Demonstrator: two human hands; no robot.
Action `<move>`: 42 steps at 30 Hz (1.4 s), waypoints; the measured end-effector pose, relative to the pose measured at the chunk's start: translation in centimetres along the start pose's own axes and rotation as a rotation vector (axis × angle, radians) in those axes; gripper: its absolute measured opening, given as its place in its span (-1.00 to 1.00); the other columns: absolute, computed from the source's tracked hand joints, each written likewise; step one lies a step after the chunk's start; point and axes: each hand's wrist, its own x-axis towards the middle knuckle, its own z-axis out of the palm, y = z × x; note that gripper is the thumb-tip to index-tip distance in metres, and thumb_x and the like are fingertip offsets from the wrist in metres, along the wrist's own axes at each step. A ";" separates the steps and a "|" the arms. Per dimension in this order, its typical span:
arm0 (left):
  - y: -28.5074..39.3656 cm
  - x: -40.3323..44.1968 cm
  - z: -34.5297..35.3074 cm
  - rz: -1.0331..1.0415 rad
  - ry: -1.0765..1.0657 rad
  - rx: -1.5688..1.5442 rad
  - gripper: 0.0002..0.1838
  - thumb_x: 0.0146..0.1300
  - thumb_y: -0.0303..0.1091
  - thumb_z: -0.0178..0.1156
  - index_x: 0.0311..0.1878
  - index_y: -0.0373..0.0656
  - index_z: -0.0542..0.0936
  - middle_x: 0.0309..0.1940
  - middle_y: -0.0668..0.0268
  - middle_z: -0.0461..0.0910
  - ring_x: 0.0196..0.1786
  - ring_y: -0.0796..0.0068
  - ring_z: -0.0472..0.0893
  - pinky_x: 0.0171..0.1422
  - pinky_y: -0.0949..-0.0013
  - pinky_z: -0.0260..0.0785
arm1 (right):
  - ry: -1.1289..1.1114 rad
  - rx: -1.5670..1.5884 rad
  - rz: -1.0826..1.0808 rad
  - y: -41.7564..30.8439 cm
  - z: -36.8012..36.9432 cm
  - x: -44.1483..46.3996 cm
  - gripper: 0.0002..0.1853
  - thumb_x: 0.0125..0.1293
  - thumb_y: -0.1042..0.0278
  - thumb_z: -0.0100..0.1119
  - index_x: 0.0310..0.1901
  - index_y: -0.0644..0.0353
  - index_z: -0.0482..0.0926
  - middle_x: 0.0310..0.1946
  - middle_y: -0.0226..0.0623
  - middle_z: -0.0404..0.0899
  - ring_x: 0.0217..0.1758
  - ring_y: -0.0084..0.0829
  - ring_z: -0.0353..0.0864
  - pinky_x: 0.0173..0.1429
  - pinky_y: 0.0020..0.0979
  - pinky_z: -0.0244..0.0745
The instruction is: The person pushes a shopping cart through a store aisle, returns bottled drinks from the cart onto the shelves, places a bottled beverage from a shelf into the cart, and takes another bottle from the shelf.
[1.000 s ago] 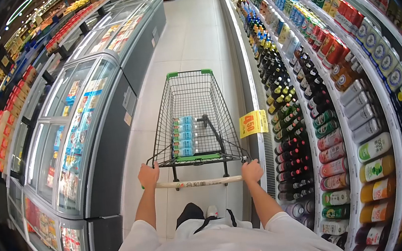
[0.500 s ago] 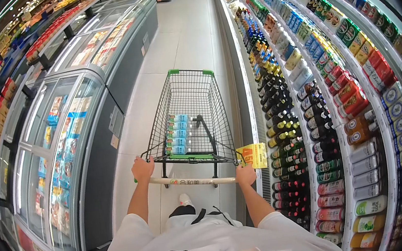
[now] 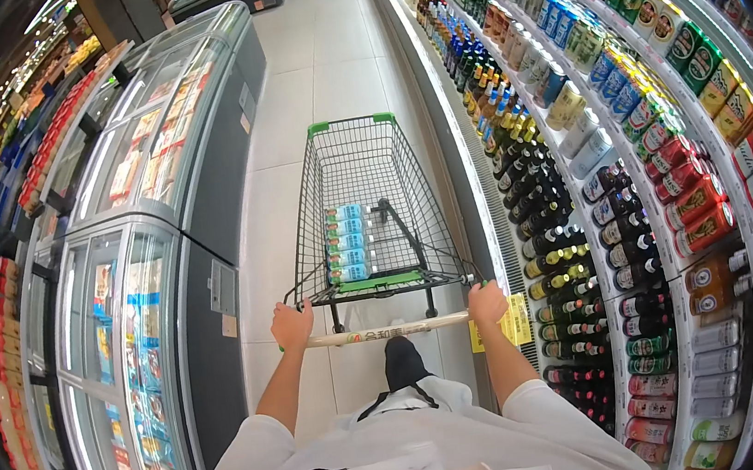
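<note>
A wire shopping cart with green corner trims stands in front of me in the aisle. My left hand is closed around the left end of its pale handlebar. On the right end, my right hand has its fingers wrapped round the same bar. Inside the basket, at its near left, a row of several blue-labelled bottles lies on the wire floor. The cart's folded black bar slants beside them.
Glass-topped freezers with packaged food line the left side. Refrigerated shelves of bottles and cans run along the right. A yellow price sign hangs at the shelf edge near my right hand. Pale floor tiles stretch ahead.
The cart and both hands have shifted slightly right in view, and my view has turned a little. The yellow sign has slid down past my right hand. Both hands still hold the handlebar.
</note>
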 end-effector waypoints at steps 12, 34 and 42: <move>15.0 18.3 1.8 -0.022 -0.097 0.087 -0.15 0.26 0.40 0.07 0.05 -0.40 0.46 -0.04 -0.07 0.62 0.02 -0.02 0.66 0.12 0.03 0.52 | -0.015 0.006 0.016 -13.5 1.0 19.8 -0.70 0.33 0.08 0.21 -0.27 0.19 0.60 -0.37 -0.12 0.73 -0.28 -0.09 0.77 -0.16 -0.12 0.62; 38.4 65.1 4.4 0.167 0.009 0.057 -0.36 0.47 0.20 -0.12 -0.07 -0.32 0.51 -0.18 -0.05 0.66 -0.15 -0.06 0.69 0.00 0.00 0.50 | -0.035 0.015 0.099 -45.1 8.3 49.1 -0.63 0.35 0.00 0.13 -0.25 0.21 0.58 -0.37 -0.10 0.73 -0.27 -0.07 0.77 -0.12 -0.11 0.62; 48.8 74.5 6.1 0.164 0.002 0.014 -0.36 0.46 0.20 -0.09 -0.07 -0.34 0.51 -0.14 -0.08 0.65 -0.10 -0.07 0.68 0.04 -0.02 0.49 | -0.056 0.021 0.119 -52.2 9.8 63.6 -0.61 0.34 -0.01 0.16 -0.21 0.24 0.60 -0.37 -0.10 0.74 -0.26 -0.07 0.77 -0.10 -0.10 0.61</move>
